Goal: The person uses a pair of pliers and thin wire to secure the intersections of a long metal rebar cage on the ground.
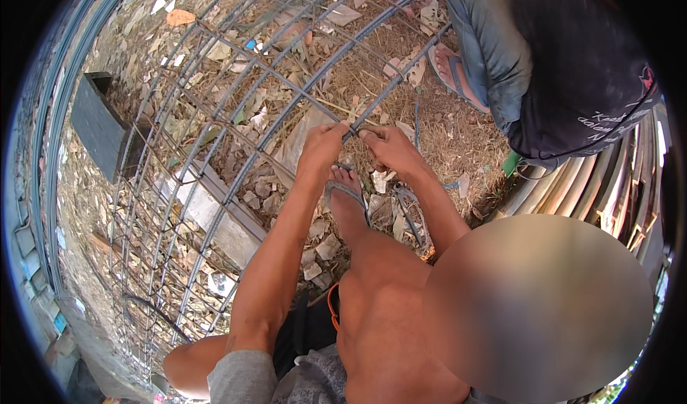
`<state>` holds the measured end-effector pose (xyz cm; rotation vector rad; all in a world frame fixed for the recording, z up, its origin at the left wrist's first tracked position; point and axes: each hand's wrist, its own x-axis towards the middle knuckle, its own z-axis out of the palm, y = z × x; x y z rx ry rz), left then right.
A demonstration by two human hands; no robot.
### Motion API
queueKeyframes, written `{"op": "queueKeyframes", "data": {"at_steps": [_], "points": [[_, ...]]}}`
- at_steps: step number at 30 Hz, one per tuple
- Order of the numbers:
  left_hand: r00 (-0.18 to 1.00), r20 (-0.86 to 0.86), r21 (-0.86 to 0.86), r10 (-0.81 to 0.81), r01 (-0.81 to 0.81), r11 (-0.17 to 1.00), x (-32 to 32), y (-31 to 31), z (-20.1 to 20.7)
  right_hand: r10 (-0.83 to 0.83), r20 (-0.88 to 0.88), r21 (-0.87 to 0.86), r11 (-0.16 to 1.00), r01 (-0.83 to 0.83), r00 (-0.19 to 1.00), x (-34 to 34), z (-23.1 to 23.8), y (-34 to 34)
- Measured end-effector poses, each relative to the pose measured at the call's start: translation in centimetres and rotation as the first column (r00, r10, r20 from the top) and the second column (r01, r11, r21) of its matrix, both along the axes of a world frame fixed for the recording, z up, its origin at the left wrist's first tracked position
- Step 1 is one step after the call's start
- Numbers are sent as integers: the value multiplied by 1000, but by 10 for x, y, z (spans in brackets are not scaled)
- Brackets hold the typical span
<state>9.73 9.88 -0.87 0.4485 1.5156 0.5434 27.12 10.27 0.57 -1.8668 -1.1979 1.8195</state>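
Note:
A cage of steel reinforcing bars (285,105) lies before me, long rods crossed by thinner bars. At a crossing near its right side, both of my hands meet. My left hand (321,146) is closed, its thumb and fingertips pinched against the joint. Just to the right, my right hand (393,147) is also closed, with fingers curled in and thumb near the same crossing. What lies between the fingertips is too small to make out. Below the hands is my sandalled foot (347,189).
Another person in worn trousers (494,46) and a dark shirt (580,67) is close on the right. A dark block (100,128) and pale slab (218,218) lie by the cage. Long curved strips (580,182) are stacked right. Leaves and rubble cover the ground. A blurred oval hides the lower right.

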Motion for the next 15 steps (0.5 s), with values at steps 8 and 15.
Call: {"op": "queueKeyframes", "data": {"at_steps": [8, 15], "points": [[998, 3, 39, -63, 62, 997, -3, 3, -3, 326, 217, -66, 945, -319, 920, 3, 16, 34], [935, -271, 192, -230, 286, 939, -4, 5, 8, 298, 568, 166, 872, -461, 768, -17, 39, 25]]}}
